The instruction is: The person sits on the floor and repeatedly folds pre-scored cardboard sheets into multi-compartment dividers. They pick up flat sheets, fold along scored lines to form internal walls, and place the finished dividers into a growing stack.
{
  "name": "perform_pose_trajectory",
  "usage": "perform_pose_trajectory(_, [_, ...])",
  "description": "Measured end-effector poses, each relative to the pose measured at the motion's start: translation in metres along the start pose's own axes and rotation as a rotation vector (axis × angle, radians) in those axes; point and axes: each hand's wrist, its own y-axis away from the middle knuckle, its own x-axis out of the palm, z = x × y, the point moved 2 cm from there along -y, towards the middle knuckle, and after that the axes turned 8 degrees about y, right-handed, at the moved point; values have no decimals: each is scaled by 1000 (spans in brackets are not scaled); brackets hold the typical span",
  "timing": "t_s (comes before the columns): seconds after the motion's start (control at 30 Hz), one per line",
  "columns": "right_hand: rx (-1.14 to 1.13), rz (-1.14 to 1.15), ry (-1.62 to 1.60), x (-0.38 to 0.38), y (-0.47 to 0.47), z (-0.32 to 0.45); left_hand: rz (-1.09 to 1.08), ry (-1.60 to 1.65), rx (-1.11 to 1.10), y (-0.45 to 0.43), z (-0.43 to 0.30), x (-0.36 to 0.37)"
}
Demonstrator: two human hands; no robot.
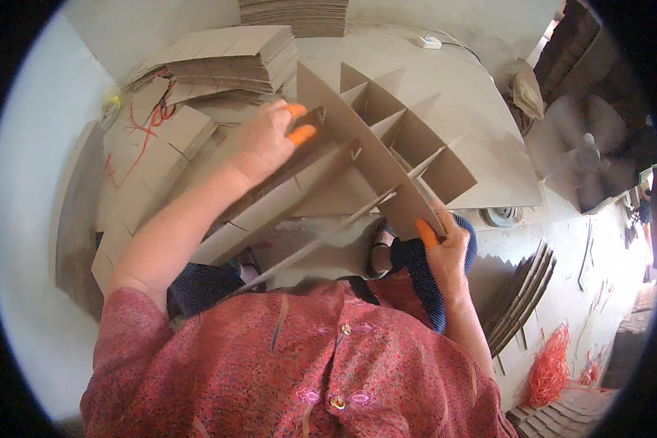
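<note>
A cardboard divider grid (380,128) of slotted strips crossing one another stands tilted before me, partly over the table edge. My right hand (450,238) grips the near end of its long cross strip (356,123), with an orange finger cover on the thumb. At the upper left of the grid, my left hand (268,134) pinches the top edge of a lengthwise cardboard strip (313,125) close to where it meets the cross strip. Orange covers sit on its thumb and forefinger. More slotted strips (268,211) run from the cross strip down towards my lap, one blurred.
Cardboard stacks (230,60) lie on the table (487,159) at the back left, with loose red twine (153,117) over one. A white power socket (429,42) rests at the back. To the right are a fan (588,150), leaning strips (520,301) and a red twine bundle (548,369).
</note>
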Motion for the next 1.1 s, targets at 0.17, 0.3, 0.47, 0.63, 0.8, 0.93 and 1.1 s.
perform_pose_trajectory(0.17, [-340,65,238,-8,-15,22,347,-65,-300,-22,39,2])
perform_pose_trajectory(0.3, [-311,258,262,-17,-23,24,286,-117,-175,-22,54,7])
perform_pose_trajectory(0.47, [-244,436,383,-14,-39,39,359,192,-239,-12,44,10])
perform_pose_trajectory(0.63, [-434,178,321,-2,-62,26,68,117,-251,-17,65,-8])
perform_pose_trajectory(0.8, [-361,273,420,18,-84,14,-286,-294,4,-48,125,-49])
perform_pose_trajectory(0.93, [-383,200,435,26,-100,-1,-237,-467,6,-81,151,-56])
perform_pose_trajectory(1.1, [-417,40,424,24,-106,8,-15,-380,-284,-117,173,-68])
